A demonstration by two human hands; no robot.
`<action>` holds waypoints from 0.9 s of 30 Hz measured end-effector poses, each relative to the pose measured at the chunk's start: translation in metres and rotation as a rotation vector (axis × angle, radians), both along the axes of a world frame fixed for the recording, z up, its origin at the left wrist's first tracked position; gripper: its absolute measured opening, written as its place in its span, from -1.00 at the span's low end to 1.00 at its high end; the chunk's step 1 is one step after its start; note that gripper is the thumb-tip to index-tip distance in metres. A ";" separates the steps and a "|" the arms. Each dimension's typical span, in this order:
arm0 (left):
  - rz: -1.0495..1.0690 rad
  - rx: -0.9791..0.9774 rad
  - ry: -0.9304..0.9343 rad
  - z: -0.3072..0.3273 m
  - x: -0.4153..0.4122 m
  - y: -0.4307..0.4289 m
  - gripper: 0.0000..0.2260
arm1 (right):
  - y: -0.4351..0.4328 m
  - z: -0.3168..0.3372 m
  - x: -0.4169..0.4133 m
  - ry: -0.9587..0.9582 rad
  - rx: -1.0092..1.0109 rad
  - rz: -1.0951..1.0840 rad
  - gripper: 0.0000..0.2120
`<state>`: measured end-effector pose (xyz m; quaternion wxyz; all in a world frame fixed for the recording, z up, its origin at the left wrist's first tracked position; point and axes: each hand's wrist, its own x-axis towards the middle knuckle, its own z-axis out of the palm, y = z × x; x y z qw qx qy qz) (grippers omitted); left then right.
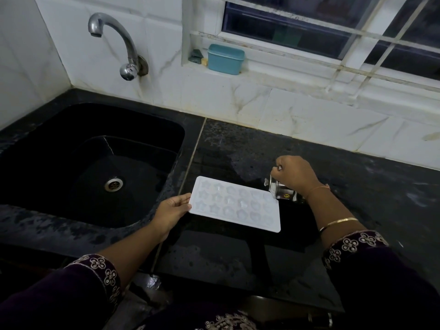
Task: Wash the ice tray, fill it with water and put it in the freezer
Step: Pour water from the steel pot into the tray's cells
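Note:
A white ice tray with star-shaped and round moulds lies flat on the black counter, just right of the sink. My left hand holds the tray's left edge, thumb on top. My right hand grips a small steel cup, tipped on its side with its mouth over the tray's far right corner. I cannot make out a stream of water.
A black sink with a steel drain fills the left side, under a curved tap on the white tiled wall. A teal box stands on the window ledge. The counter around the tray looks wet.

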<state>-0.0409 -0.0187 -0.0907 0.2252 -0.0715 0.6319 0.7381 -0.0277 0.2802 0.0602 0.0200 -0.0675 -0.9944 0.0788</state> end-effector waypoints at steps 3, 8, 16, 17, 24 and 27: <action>-0.014 -0.004 0.009 -0.001 0.000 -0.001 -0.68 | -0.001 0.001 -0.002 0.002 0.014 0.009 -0.62; -0.017 0.005 0.012 -0.001 0.000 -0.001 -0.68 | -0.005 0.002 -0.007 -0.002 0.030 0.045 -0.63; -0.019 0.012 0.010 0.000 0.000 -0.001 -0.68 | -0.013 0.007 -0.016 -0.040 0.082 0.093 -0.65; -0.018 0.011 0.010 0.000 0.000 -0.001 -0.68 | -0.013 0.008 -0.017 -0.047 0.089 0.098 -0.65; -0.020 0.001 0.022 -0.001 0.000 -0.001 -0.69 | -0.019 0.007 -0.019 -0.083 0.170 0.123 -0.66; -0.018 0.004 0.020 0.002 0.001 -0.001 -0.69 | -0.020 0.007 -0.018 -0.093 0.188 0.121 -0.67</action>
